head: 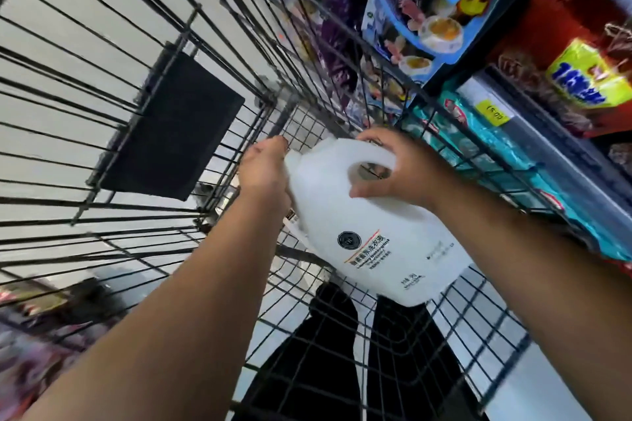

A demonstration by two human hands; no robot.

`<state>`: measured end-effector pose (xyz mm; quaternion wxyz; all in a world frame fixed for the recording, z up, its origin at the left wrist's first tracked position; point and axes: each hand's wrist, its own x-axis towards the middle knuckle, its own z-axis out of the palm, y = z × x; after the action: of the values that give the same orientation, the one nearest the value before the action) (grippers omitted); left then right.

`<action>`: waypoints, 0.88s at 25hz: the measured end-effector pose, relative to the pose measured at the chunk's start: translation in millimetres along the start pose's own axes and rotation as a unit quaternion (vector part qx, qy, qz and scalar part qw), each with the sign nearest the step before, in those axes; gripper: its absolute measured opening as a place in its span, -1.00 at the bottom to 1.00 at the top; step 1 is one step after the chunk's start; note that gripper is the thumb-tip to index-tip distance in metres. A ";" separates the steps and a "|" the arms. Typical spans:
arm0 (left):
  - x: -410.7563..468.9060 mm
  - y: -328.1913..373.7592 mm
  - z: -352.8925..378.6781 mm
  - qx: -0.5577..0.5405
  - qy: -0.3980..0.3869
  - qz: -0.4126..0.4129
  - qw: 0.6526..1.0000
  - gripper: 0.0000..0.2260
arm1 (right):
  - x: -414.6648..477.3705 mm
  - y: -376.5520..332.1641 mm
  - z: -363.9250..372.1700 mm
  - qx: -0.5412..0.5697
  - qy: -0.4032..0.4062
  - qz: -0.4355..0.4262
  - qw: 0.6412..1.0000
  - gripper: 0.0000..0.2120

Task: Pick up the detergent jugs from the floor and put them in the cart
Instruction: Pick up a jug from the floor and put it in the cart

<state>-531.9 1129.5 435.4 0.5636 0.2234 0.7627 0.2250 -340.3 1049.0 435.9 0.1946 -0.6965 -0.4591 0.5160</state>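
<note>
Shop shelves point(513, 106) packed with bright packets run along the right side of a wire cart point(102, 133), and pale floor point(85, 27) shows through its bars. A white jug point(369, 232) is held inside the cart. It is tipped on its side, with the label up and the neck end pointing toward the far right corner.

The right grip point(400, 174) is curled over the moulded handle, fingers across its top and thumb under it beside the handle hole. The left grip point(263, 174) wraps the neck end and steadies it.

The jug looks full-sized and rigid, so it is probably heavy, and its load would shift as it tilts. Its smooth plastic walls give little purchase. The handle is the sound place to carry it, with a second palm under the body or at the neck for setting it down. It should stand a bump against the wires.

The cap is hidden behind the left grip, as are that grip's fingertips. Whether the jug's base touches the cart's wire floor cannot be told. A dark panel point(174, 126) hangs on the left wall. Black-clad legs point(328, 335) show through the mesh at the near end. No other jugs are in view, and the lower left corner is smeared.
</note>
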 end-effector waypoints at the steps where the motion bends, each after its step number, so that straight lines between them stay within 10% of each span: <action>1: 5.6 -0.8 3.5 0.003 0.013 -0.009 1.000 -0.96 | -0.5 3.6 2.4 -0.020 0.009 -0.010 1.000 -0.24; 12: 16.3 -0.6 22.1 0.095 -0.055 0.016 0.994 -0.73 | -6.5 38.0 48.2 -0.040 0.134 -0.059 0.988 -0.14; 22: -36.5 -12.8 -20.6 0.343 -0.172 0.277 0.881 -0.45 | -76.3 17.5 37.1 0.024 0.208 0.004 0.978 -0.14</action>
<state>-543.1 1095.7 460.9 0.4887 0.6401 0.5903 0.0545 -369.5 968.6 449.5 0.3007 -0.7855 -0.3936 0.3711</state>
